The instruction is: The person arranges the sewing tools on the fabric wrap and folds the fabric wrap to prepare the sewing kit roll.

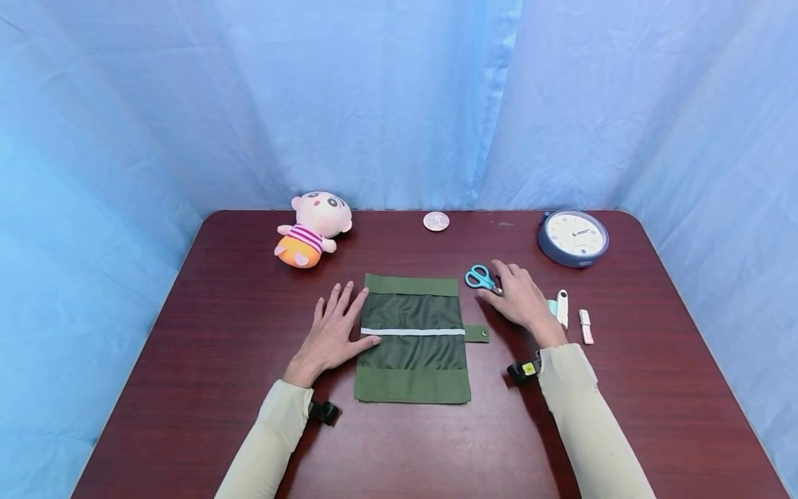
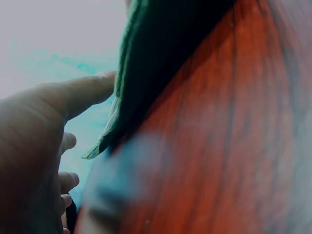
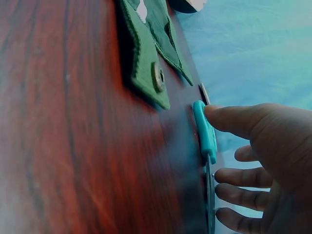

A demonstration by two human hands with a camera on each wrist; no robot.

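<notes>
A dark green fabric pouch (image 1: 411, 312) lies spread flat on the table, crossed by a white strip, with a snap strap (image 1: 477, 334) on its right side. My left hand (image 1: 333, 331) has its fingers spread at the pouch's left edge; in the left wrist view its thumb (image 2: 90, 92) touches that edge. To the right of the pouch lies a pair of scissors with turquoise handles (image 1: 479, 277). Over the blades hovers my right hand (image 1: 522, 298), fingers loosely extended. In the right wrist view its thumb (image 3: 234, 119) is at the scissors' handle (image 3: 204, 131), the other fingers by the blades.
A plush doll (image 1: 312, 232) lies at the back left, and a round pale disc (image 1: 436, 221) at the back middle. A blue alarm clock (image 1: 573, 238) is at the back right. Beyond my right wrist lie a white-handled item (image 1: 562, 308) and a small white piece (image 1: 586, 326).
</notes>
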